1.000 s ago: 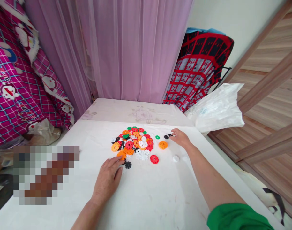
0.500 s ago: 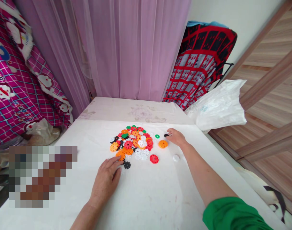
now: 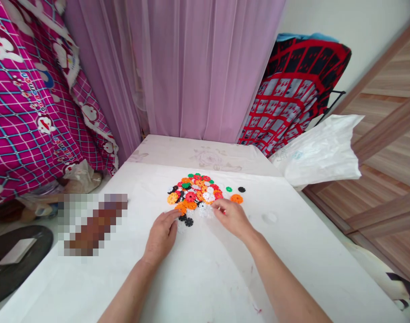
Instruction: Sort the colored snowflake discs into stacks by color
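A heap of notched plastic discs [image 3: 190, 196] in red, orange, white, black and green lies on the white-covered table. My left hand [image 3: 162, 233] is at the heap's near-left edge, fingers stretched out and touching an orange disc [image 3: 181, 209]. Two black discs, one plainly visible [image 3: 189, 222], are beside its fingertips. My right hand [image 3: 234, 220] is at the heap's right edge with its fingers bent together over white discs [image 3: 205, 211]. A bit of red shows under those fingers. Whatever the right fingers pinch is hidden.
Right of the heap lie single discs: green [image 3: 229, 189], black [image 3: 241, 189], orange [image 3: 236, 198] and a blurry white one [image 3: 269, 218]. A white plastic bag [image 3: 325, 150] stands at the table's right edge. A pixelated patch [image 3: 93, 226] covers something at left.
My right hand has let go of the black disc at the right and moved left and nearer, to the heap. My left hand stays by the heap. The camera view has turned slightly left.
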`<action>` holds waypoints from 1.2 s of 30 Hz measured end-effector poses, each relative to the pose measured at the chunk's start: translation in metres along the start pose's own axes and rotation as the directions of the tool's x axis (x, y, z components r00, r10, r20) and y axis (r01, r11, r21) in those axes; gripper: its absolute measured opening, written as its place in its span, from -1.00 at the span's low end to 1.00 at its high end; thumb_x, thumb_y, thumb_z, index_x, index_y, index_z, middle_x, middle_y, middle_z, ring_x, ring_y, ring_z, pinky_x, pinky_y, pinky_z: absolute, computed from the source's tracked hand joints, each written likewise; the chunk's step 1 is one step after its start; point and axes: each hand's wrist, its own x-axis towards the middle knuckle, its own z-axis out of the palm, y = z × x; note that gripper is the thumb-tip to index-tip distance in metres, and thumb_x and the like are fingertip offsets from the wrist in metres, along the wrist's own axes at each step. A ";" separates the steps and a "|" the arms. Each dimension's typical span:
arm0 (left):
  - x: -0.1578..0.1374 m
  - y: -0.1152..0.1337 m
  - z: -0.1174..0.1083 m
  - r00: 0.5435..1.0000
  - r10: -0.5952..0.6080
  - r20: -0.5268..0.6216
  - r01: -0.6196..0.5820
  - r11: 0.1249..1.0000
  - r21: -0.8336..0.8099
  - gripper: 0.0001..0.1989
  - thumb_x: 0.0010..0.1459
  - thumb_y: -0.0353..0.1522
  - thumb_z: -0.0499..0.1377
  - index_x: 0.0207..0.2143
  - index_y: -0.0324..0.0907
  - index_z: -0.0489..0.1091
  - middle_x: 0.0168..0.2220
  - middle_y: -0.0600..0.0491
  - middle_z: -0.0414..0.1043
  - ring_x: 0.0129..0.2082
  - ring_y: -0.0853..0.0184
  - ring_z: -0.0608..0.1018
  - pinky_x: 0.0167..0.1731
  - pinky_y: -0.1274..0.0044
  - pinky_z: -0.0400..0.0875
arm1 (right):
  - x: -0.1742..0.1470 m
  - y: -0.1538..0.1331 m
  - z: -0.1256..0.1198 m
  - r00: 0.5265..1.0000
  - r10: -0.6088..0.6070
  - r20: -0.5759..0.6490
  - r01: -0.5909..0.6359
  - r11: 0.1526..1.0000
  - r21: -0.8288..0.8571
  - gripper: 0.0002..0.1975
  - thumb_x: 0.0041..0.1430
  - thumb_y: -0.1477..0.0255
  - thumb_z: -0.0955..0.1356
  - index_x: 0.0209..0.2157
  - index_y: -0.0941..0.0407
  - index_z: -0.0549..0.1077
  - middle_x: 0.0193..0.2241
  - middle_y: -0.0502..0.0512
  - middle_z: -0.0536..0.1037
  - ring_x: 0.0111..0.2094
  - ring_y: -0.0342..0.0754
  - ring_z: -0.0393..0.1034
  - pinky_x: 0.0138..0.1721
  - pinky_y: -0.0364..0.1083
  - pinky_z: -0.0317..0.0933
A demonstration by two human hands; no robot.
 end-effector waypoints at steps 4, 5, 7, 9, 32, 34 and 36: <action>0.000 -0.002 0.001 0.998 -0.038 -0.043 0.037 0.999 -0.024 -0.65 0.20 -0.44 -0.06 -0.08 -0.14 0.45 -0.04 -0.03 0.52 -0.04 0.27 0.54 0.01 0.33 0.44 | -0.016 -0.037 0.043 0.997 -0.016 0.080 0.016 1.000 -0.009 -0.83 0.07 0.43 0.34 -0.25 0.04 0.49 -0.22 0.00 0.57 -0.39 -0.14 0.43 -0.25 -0.14 0.25; 0.000 -0.003 0.001 0.998 -0.042 -0.051 0.041 0.999 -0.026 -0.65 0.20 -0.44 -0.05 -0.09 -0.14 0.46 -0.04 -0.03 0.52 -0.04 0.27 0.54 0.01 0.33 0.44 | -0.017 -0.042 0.051 0.997 -0.013 0.075 0.016 0.999 -0.033 -0.79 0.07 0.42 0.35 -0.21 0.05 0.48 -0.18 0.03 0.56 -0.35 -0.11 0.44 -0.23 -0.13 0.26; 0.000 -0.003 0.000 0.998 -0.047 -0.050 0.046 0.999 -0.024 -0.66 0.19 -0.44 -0.03 -0.10 -0.14 0.46 -0.07 -0.03 0.54 -0.05 0.27 0.54 0.00 0.34 0.45 | -0.018 -0.048 0.061 0.998 -0.011 0.057 0.016 0.996 -0.093 -0.74 0.06 0.41 0.36 -0.15 0.06 0.45 -0.15 0.07 0.54 -0.23 -0.05 0.45 -0.18 -0.11 0.25; 0.001 -0.002 -0.001 0.998 -0.052 -0.038 0.052 0.999 -0.016 -0.67 0.17 -0.45 -0.01 -0.11 -0.15 0.47 -0.11 -0.04 0.55 -0.08 0.25 0.55 -0.02 0.32 0.45 | -0.017 -0.050 0.067 0.999 -0.004 0.042 0.010 0.989 -0.145 -0.72 0.07 0.41 0.35 -0.13 0.07 0.43 -0.15 0.09 0.54 -0.15 -0.01 0.44 -0.14 -0.09 0.25; 0.001 0.003 -0.006 0.999 -0.039 -0.002 0.039 0.999 -0.017 -0.68 0.16 -0.43 0.02 -0.10 -0.11 0.47 -0.10 -0.01 0.55 -0.08 0.22 0.52 -0.02 0.27 0.41 | -0.024 -0.044 0.064 0.998 0.062 0.003 -0.062 0.997 -0.046 -0.85 0.11 0.45 0.31 -0.30 0.01 0.51 -0.34 -0.01 0.54 -0.32 -0.10 0.42 -0.26 -0.15 0.21; 0.000 0.002 -0.006 0.999 -0.038 -0.004 0.038 0.999 -0.013 -0.68 0.16 -0.42 0.01 -0.10 -0.11 0.47 -0.10 -0.01 0.55 -0.08 0.22 0.52 -0.02 0.27 0.41 | -0.022 -0.036 0.054 0.999 0.048 -0.027 -0.046 0.997 0.058 -0.85 0.11 0.46 0.29 -0.35 0.01 0.51 -0.38 -0.03 0.55 -0.34 -0.11 0.42 -0.27 -0.15 0.23; 0.000 0.002 -0.006 0.999 -0.034 -0.002 0.034 0.999 -0.008 -0.67 0.17 -0.41 0.00 -0.09 -0.11 0.47 -0.10 -0.01 0.55 -0.08 0.22 0.52 -0.01 0.27 0.42 | -0.015 -0.019 0.036 0.993 0.077 -0.093 -0.063 0.988 0.143 -0.86 0.09 0.42 0.29 -0.38 0.02 0.51 -0.38 -0.03 0.55 -0.38 -0.11 0.41 -0.28 -0.14 0.25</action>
